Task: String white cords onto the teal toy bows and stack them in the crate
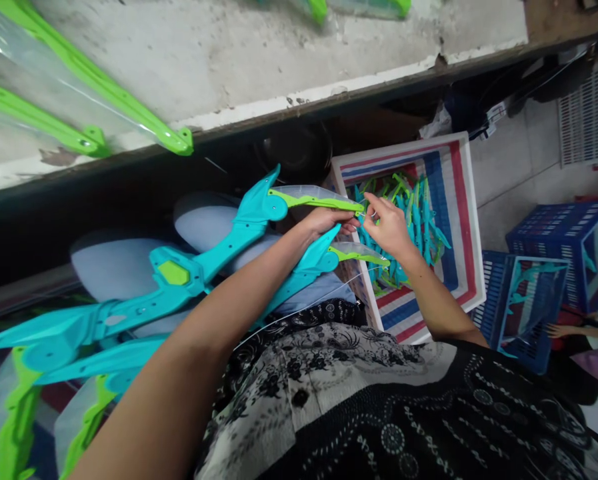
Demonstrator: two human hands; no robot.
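Note:
A teal toy bow (183, 280) with bright green limbs and clear plastic fins lies slanted across my lap. My left hand (336, 219) is closed around the end of its upper green limb (313, 200). At that limb's tip my right hand (386, 223) pinches a thin pale string, of which only a short bit shows between the fingers. A second teal bow (311, 260) lies beneath my left forearm, partly hidden by it. From the green tip of this second bow a white string (329, 292) runs back toward my body.
A worn white bench (259, 60) runs along the top, with green limbs in clear plastic (113, 93) on it. Right of my knees stands a white crate (471, 220) with a striped lining, holding many teal and green pieces. Blue crates (533, 267) and another person's hand (561, 331) are farther right.

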